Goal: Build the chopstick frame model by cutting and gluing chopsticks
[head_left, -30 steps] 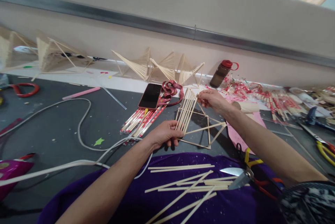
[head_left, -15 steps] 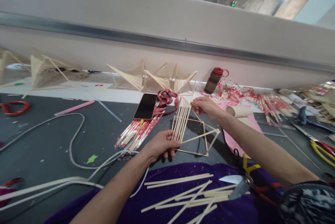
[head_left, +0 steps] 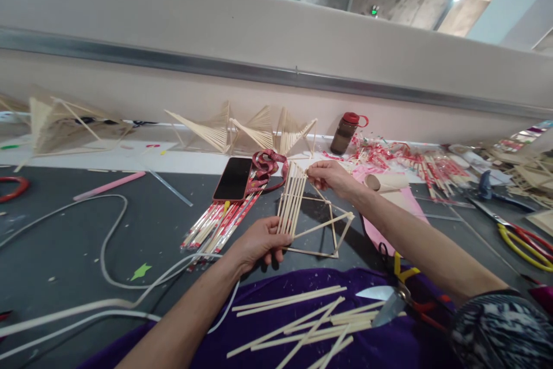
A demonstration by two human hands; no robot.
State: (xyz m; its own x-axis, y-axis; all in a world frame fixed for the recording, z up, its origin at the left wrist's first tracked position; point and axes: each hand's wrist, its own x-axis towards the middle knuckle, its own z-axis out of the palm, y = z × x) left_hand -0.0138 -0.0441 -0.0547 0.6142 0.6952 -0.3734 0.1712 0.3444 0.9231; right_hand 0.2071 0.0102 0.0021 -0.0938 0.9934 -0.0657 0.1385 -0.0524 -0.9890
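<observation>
A small frame of pale wooden sticks point(head_left: 333, 225) stands on the dark table, with a row of parallel sticks point(head_left: 292, 196) slanting along its left side. My left hand point(head_left: 263, 242) pinches the lower end of that row between thumb and fingers. At the row's upper end, my right hand point(head_left: 326, 176) has its fingertips pressed together at the frame's top corner. Loose sticks point(head_left: 302, 328) lie on a purple cloth point(head_left: 207, 340) in front of me. Open scissors point(head_left: 395, 300) rest on the cloth to their right.
Behind the frame stand finished-looking stick models point(head_left: 259, 130) and a brown bottle point(head_left: 344, 133) with a red lid. A phone point(head_left: 233, 179) lies on wrapped chopsticks point(head_left: 216, 222). White cable point(head_left: 103, 248) loops across the left. More scissors point(head_left: 510, 228) and a hammer-like tool point(head_left: 486, 187) lie right.
The whole view has shifted slightly, so things appear a little further left. Both hands keep their places on the stick frame.
</observation>
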